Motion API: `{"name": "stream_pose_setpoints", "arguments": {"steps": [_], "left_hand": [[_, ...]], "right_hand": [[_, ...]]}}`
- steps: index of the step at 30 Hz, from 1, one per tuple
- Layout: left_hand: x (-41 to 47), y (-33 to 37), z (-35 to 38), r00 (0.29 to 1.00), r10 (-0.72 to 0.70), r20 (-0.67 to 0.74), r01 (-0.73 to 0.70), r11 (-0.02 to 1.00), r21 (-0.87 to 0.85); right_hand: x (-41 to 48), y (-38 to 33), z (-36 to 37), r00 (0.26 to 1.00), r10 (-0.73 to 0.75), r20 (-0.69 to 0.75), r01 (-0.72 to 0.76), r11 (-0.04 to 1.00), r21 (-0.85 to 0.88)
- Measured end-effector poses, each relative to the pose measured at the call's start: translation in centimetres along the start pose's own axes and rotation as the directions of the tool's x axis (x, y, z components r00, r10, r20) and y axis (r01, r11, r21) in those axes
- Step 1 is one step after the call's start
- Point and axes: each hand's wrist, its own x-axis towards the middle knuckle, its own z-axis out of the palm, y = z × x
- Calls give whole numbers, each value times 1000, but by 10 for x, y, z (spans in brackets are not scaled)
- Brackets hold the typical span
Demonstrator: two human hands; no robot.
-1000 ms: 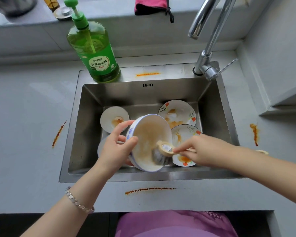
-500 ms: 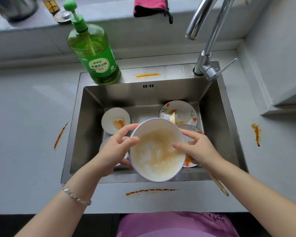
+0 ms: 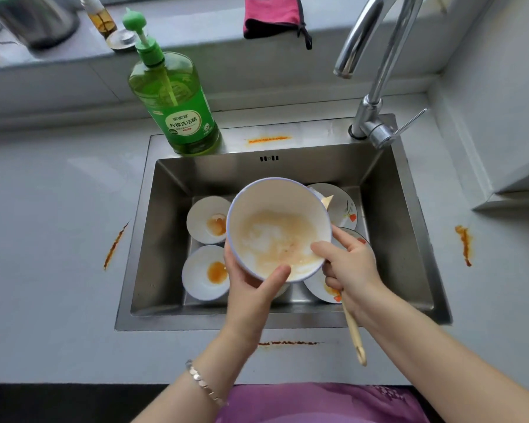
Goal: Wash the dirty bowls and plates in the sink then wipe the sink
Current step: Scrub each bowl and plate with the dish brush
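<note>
A white bowl (image 3: 277,227) with a blue rim and soapy orange smears is held level above the steel sink (image 3: 409,245). My left hand (image 3: 251,288) grips its near rim, thumb inside. My right hand (image 3: 351,267) touches its right rim and also holds a wooden brush handle (image 3: 353,334) that points toward me; the brush head is hidden. In the sink lie two small white bowls (image 3: 206,219) (image 3: 203,273) with orange sauce and two flowered plates (image 3: 341,206) (image 3: 321,290), partly covered.
A green dish-soap pump bottle (image 3: 177,102) stands on the sink's back rim. The chrome tap (image 3: 370,96) rises at the back right. Orange sauce streaks mark the counter (image 3: 115,245) (image 3: 464,244) (image 3: 287,343). A pink cloth (image 3: 272,15) lies on the ledge.
The bowl turned from tilted to face up and rose toward the sink's middle. The brush left its inside; my right hand shifted to the bowl's rim with the handle pointing back.
</note>
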Motion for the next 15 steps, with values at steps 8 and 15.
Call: {"name": "stream_pose_setpoints", "arguments": {"steps": [8, 15], "left_hand": [[14, 27, -5, 966, 137, -221, -143, 990, -11], [17, 38, -25, 955, 272, -114, -230, 929, 291]], "right_hand": [[-5, -26, -10, 971, -232, -54, 222, 964, -144], [-25, -45, -29, 834, -205, 513, 541, 488, -685]]}}
